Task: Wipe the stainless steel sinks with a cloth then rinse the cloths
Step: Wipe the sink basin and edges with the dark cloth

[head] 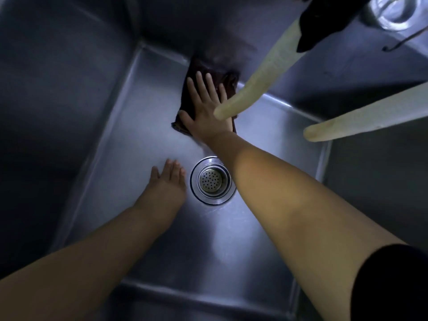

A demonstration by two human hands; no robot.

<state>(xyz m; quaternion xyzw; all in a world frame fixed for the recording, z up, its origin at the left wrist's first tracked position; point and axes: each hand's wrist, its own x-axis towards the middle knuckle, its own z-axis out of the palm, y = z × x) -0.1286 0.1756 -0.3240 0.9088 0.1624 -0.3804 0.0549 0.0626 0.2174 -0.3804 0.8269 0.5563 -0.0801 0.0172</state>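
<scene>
I look down into a deep stainless steel sink (pixel 129 107). A dark maroon cloth (pixel 188 96) lies flat on the sink floor against the far wall. My right hand (pixel 206 107) presses on it with straight, spread fingers. My left hand (pixel 168 181) rests flat on the sink floor, fingers straight, just left of the round drain strainer (pixel 212 180), holding nothing.
Two pale hose ends hang over the sink from the upper right: one (pixel 259 79) crosses above my right hand, the other (pixel 361 119) ends over the right side. A dark cloth (pixel 324 22) hangs near the top right. A second basin's wall (pixel 370 181) lies to the right.
</scene>
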